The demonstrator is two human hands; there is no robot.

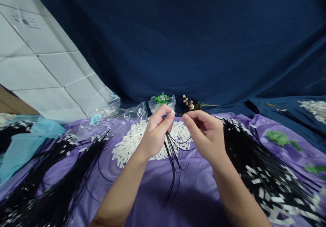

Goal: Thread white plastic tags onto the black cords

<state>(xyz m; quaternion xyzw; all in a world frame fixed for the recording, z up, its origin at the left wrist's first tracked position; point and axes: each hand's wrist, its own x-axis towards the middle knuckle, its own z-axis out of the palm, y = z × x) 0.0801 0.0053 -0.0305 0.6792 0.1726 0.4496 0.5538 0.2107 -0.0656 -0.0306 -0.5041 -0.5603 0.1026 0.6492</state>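
Observation:
My left hand (pixel 156 132) is closed, with a small white piece (pixel 173 112) pinched between thumb and forefinger. Several thin black cords (pixel 173 169) hang down from that same hand. Just to the right, my right hand (pixel 205 132) is in a pinch at about the same height, its fingertips apart from the left ones. Whatever those fingertips hold, if anything, is too small to tell. Behind and below both hands lies a heap of small white pieces (pixel 132 142) on a purple plastic sheet (pixel 145 193).
Bundles of black cords with white ends lie on the left (pixel 71 179) and right (pixel 244 152). Toward the back are clear plastic bags (pixel 134 111), a green-lidded container (pixel 162 99) and small flowers (pixel 188 102). A dark blue cloth (pixel 193 43) hangs behind.

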